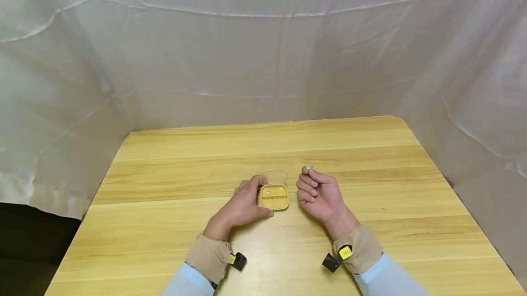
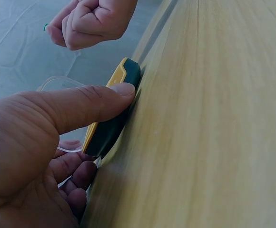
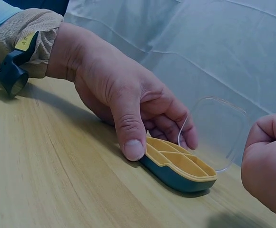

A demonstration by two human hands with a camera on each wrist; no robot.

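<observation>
A small yellow pill box (image 1: 274,196) (image 3: 178,164) with a dark underside lies on the wooden table (image 1: 173,168), its clear lid (image 1: 273,177) (image 3: 217,130) standing open. One small pill sits in a far compartment. My left hand (image 1: 244,207) (image 3: 123,102) grips the box, thumb at its near edge (image 2: 121,92) and fingers behind it. To the right of the box my right hand (image 1: 318,191) (image 2: 83,21) is raised with curled fingers, pinching a tiny green pill (image 1: 307,167) at its fingertips.
A tiny pale object (image 1: 311,166) lies on the table just beyond the right hand. White cloth (image 1: 263,49) hangs behind and along both sides of the table. Both wrists wear tan cuffs with small cameras (image 1: 331,261).
</observation>
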